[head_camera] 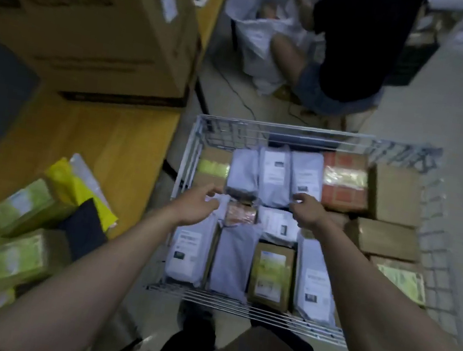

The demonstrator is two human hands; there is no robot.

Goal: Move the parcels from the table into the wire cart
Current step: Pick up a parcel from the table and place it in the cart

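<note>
both hands (198,205) (307,213) loosely curled, empty, above wire cart (189,151) parcels (273,178).

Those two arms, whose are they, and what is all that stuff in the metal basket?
There is no machine here. The picture comes from a camera worn on a person's head, looking down, so the arms belong to the person wearing it. The left hand and the right hand reach out over a wire cart on the floor. The cart is packed with parcels: grey bags with white labels, brown boxes and an orange-red box. On the left is a yellow table where more parcels wait, some with green labels, beside a big cardboard box. The fingers are loosely curled just above the bags. The picture is blurry, so I cannot tell whether they are pinching one or only touching. Another person crouches behind the cart with a white sack.
</note>
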